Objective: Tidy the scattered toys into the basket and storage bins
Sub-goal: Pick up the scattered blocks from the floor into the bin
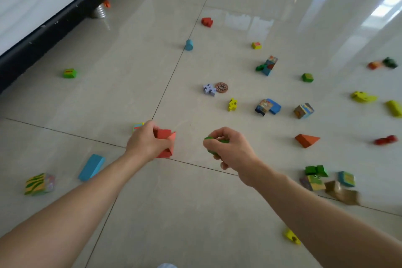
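My left hand (148, 140) is closed around red wooden blocks (166, 143), held above the tiled floor at centre. A hand's width to its right, my right hand (230, 148) grips a green block (214, 140) that mostly hides inside the fingers. Toys lie scattered over the floor: a blue wedge (91, 167) and a striped cube (39, 184) at lower left, an orange triangle (306, 139) to the right, a purple puzzle piece (209, 89) beside a brown doughnut (221, 87) further off. No basket or bin is in view.
White furniture with a dark base (43, 28) runs along the upper left. Picture cubes (303, 110), green blocks (316, 170), yellow pieces (363, 97), a blue cylinder (189, 45) and a red piece (206, 22) dot the right and far floor. Bare tiles lie near my feet.
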`<state>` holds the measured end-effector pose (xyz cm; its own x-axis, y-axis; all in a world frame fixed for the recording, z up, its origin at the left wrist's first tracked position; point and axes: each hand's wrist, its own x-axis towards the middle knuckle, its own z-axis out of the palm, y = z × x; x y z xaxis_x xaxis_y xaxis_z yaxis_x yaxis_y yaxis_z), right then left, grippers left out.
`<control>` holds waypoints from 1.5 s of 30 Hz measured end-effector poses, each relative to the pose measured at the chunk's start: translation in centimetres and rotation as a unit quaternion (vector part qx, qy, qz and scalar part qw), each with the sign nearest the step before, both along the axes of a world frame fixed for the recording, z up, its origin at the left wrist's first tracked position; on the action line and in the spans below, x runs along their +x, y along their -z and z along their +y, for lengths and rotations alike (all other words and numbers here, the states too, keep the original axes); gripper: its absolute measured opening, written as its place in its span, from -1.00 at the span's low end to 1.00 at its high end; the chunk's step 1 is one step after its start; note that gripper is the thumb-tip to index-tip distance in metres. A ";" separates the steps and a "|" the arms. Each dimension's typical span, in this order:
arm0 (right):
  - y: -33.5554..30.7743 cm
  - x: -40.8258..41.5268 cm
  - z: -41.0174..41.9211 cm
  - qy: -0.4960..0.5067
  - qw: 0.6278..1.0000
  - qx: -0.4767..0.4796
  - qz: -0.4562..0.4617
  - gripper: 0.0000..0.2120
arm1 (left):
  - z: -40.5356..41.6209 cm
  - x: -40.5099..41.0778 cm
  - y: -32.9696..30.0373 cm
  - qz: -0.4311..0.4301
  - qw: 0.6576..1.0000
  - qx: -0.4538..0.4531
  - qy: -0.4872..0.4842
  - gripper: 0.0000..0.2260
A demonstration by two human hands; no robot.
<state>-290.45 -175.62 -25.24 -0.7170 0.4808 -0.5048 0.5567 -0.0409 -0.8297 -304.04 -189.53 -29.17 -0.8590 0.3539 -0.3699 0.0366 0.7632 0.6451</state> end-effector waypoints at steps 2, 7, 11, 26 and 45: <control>-2.5 1.0 1.8 -0.028 0.999 0.021 -0.006 -0.92 | 1.6 0.9 -3.0 -0.064 0.992 0.111 0.002 -0.67; -10.4 6.0 8.9 -0.031 0.993 0.117 -0.004 -0.89 | 8.1 4.4 -10.9 -0.100 0.971 0.190 0.105 -0.83; -14.2 12.6 13.8 0.064 0.987 0.143 0.042 -0.90 | 14.9 9.8 -15.7 -0.101 0.950 0.218 0.198 -0.82; -9.3 45.4 22.3 0.594 0.798 0.101 0.011 -0.82 | 32.7 43.1 -14.8 -0.249 0.823 0.194 0.472 -0.81; -9.7 34.1 23.6 0.428 0.852 0.291 0.080 -0.79 | 31.1 32.5 -8.3 -0.083 0.904 0.228 0.351 -0.79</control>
<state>-256.33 -151.98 -15.49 -0.0144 0.9976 0.0679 0.4073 0.0679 -0.9107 -271.50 -158.41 -20.86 -0.3091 0.9388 -0.1517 0.2823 0.2429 0.9280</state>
